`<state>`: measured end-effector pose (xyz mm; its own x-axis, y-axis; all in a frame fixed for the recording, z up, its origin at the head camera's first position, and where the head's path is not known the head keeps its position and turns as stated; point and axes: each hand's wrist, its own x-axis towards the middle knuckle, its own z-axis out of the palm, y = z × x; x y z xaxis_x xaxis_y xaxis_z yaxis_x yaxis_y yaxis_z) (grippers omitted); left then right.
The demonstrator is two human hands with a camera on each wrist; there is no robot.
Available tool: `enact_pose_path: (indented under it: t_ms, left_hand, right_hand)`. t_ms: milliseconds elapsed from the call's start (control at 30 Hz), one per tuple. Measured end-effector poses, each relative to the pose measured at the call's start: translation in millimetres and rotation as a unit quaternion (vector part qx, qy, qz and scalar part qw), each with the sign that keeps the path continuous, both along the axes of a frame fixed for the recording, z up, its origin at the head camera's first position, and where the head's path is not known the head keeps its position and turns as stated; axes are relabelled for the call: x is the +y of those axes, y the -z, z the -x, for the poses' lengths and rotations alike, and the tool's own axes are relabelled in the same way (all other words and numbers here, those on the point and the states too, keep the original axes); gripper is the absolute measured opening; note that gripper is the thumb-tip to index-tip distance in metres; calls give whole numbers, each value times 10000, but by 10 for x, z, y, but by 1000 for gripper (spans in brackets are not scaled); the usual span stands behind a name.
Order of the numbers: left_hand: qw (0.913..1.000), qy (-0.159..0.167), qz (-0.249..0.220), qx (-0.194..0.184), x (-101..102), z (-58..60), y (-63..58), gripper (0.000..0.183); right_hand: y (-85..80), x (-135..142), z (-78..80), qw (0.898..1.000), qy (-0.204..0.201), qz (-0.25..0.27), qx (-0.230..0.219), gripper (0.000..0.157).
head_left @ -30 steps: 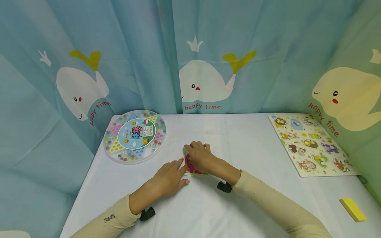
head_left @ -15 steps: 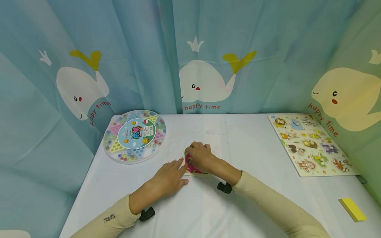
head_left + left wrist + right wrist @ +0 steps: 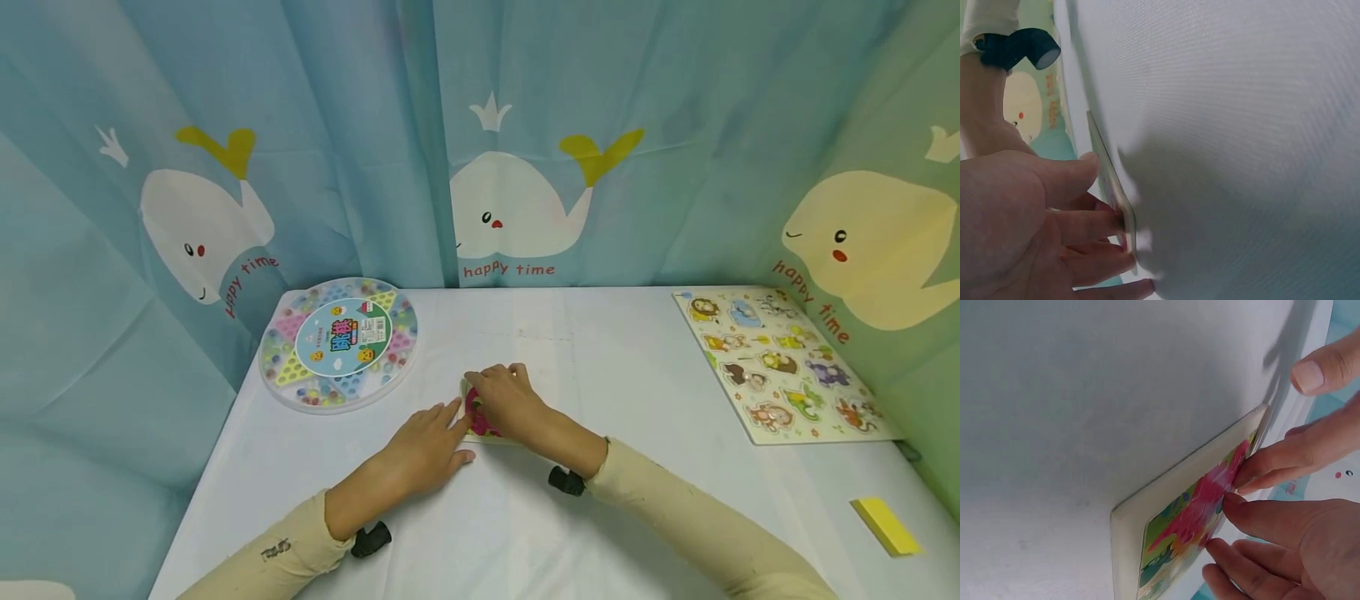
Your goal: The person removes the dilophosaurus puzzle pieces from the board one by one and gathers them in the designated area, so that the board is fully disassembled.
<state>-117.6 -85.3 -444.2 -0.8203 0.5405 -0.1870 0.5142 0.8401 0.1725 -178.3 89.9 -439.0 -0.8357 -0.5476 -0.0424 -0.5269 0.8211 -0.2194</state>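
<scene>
A small, thin jigsaw board (image 3: 477, 422) with a pink picture and a pale border lies flat on the white table. In the right wrist view its picture (image 3: 1194, 512) shows pink on green and yellow. My left hand (image 3: 422, 450) rests at the board's left side with fingers extended; two fingertips touch the picture and the thumb stands apart. My right hand (image 3: 513, 404) is over the board's right part and covers it, its thumb and fingertips touching the picture. No loose piece shows between them. In the left wrist view the board's edge (image 3: 1124, 209) is seen beside the fingers.
A round Chinese checkers set (image 3: 339, 345) with marbles lies at the back left. An animal peg puzzle (image 3: 783, 367) lies at the right, with a yellow block (image 3: 887, 527) nearer the front right. A blue whale curtain (image 3: 390, 167) hangs behind the white table (image 3: 622, 350).
My right hand has shifted slightly down over the board, covering more of its right part. The left hand and the board have stayed in place.
</scene>
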Motion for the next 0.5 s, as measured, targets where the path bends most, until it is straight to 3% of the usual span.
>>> enact_pose_path:
  t_ms: [133,500]
  left_hand:
    - [10000,27,29,31,2,6,4,59]
    - [9998,5,174,41,19,8,-7,58]
  right_hand:
    - [-8,-27,25,10000,35,-30,-19,52]
    - [-51,-34,111,9980,116,-42,-612,53]
